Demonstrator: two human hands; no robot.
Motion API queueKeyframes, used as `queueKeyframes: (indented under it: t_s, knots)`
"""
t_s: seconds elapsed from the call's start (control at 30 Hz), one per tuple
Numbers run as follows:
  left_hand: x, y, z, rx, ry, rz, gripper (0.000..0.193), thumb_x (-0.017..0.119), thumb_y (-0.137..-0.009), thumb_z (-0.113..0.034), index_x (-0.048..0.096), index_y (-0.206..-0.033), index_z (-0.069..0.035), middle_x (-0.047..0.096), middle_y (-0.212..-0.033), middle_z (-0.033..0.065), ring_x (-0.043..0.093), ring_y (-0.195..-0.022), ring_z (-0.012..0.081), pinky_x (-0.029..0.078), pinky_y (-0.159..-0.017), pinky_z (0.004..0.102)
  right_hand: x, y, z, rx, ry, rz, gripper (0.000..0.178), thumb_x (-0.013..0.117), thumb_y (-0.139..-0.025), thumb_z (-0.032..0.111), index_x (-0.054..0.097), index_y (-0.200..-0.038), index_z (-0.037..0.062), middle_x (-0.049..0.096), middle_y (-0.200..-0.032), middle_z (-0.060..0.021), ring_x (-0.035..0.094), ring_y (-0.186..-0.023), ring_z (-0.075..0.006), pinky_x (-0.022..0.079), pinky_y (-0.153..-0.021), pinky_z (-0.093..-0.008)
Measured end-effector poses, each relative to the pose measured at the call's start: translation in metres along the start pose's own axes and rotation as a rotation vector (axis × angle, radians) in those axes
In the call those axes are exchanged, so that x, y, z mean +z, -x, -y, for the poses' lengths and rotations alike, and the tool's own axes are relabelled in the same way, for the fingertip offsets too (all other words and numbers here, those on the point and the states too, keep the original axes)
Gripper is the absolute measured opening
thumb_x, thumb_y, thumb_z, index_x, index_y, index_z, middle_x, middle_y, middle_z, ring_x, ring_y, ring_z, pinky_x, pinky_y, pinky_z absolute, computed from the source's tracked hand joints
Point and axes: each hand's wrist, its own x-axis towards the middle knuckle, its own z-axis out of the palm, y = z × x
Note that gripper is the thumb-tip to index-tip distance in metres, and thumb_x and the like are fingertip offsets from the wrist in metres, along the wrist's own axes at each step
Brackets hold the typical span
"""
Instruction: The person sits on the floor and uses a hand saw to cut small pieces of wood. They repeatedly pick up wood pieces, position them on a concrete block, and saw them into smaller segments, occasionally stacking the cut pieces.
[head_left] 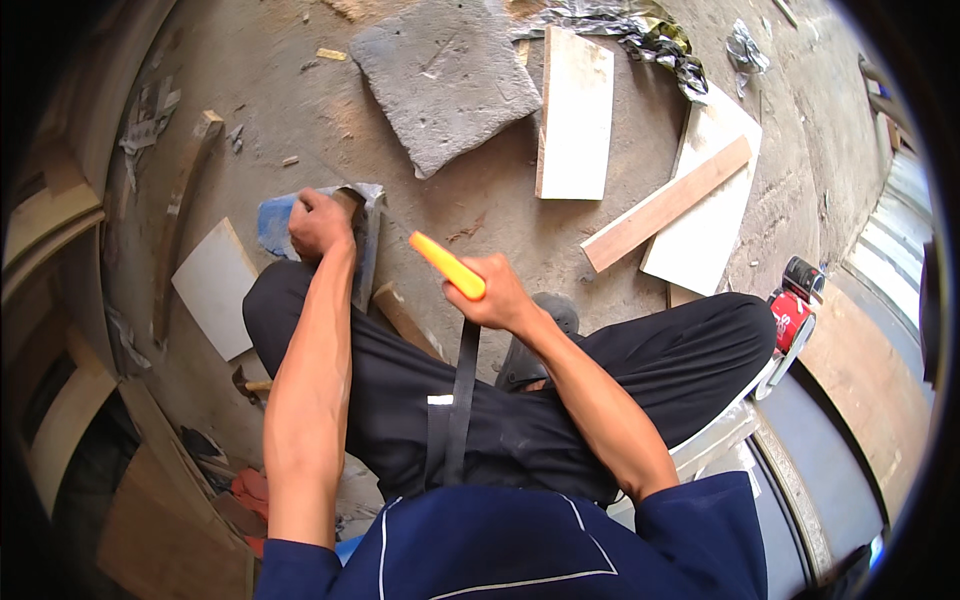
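My right hand (492, 290) is wrapped round a tapered orange-yellow handle (440, 260), held in the air in front of my lap and tilted up to the left. What tool it belongs to does not show clearly. Further left, my left hand (320, 225) is closed, knuckles up, next to a brown piece (350, 200) at the top of a grey-edged block (370, 235). What its fingers hold is hidden. A blue sheet (275, 222) shows beside that hand.
A rough stone slab (445, 85) lies ahead. White-faced boards (577, 115) and a wooden strip (670, 200) are to its right. At left are a white panel (217, 285), a curved wooden piece (185, 215) and a hammer (250, 386). A red power tool (790, 318) stands by my right knee.
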Motion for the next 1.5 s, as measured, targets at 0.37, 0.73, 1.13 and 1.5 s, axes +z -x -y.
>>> queueKeyframes:
  t_s: [0.37, 0.73, 1.13, 1.5]
  knots:
    - [-0.010, -0.014, 0.017, 0.274, 0.252, 0.284, 0.055, 0.053, -0.085, -0.059, 0.068, -0.103, -0.009, 0.068, -0.102, 0.0133, 0.062, -0.097, 0.0339, 0.045, -0.085, 0.0444, -0.104, 0.000, 0.119, 0.007, 0.398, 0.045, 0.015, 0.066, -0.077, 0.013, 0.061, -0.078, -0.0008, 0.060, -0.064, -0.0182, 0.059, -0.056, -0.0332, 0.048, -0.057, -0.0373]
    - [-0.082, -0.014, 0.008, 1.019, -0.118, 0.433, 0.033, 0.074, -0.078, -0.033, 0.072, -0.104, -0.012, 0.063, -0.112, 0.0081, 0.062, -0.102, 0.0296, 0.050, -0.087, 0.0396, -0.078, -0.032, 0.145, -0.105, 0.445, -0.130, 0.025, 0.065, -0.078, 0.025, 0.070, -0.093, 0.0047, 0.063, -0.069, -0.0234, 0.063, -0.065, -0.0400, 0.052, -0.062, -0.0453]
    - [-0.062, -0.054, 0.010, 0.853, 0.102, 0.959, 0.032, 0.063, -0.090, -0.017, 0.066, -0.120, -0.007, 0.055, -0.136, 0.0170, 0.055, -0.124, 0.0278, 0.043, -0.102, 0.0331, -0.075, -0.044, 0.147, 0.003, 0.506, -0.123, 0.028, 0.061, -0.079, 0.027, 0.071, -0.085, 0.0020, 0.066, -0.076, -0.0243, 0.067, -0.075, -0.0406, 0.055, -0.072, -0.0459]
    - [-0.032, -0.045, 0.047, 0.665, 0.079, 0.467, 0.051, 0.050, -0.092, -0.029, 0.050, -0.135, -0.001, 0.055, -0.132, 0.0231, 0.053, -0.122, 0.0372, 0.038, -0.105, 0.0408, -0.058, -0.046, 0.140, -0.020, 0.549, -0.080, 0.026, 0.064, -0.078, 0.027, 0.072, -0.095, 0.0084, 0.065, -0.072, -0.0230, 0.066, -0.069, -0.0397, 0.054, -0.067, -0.0456]
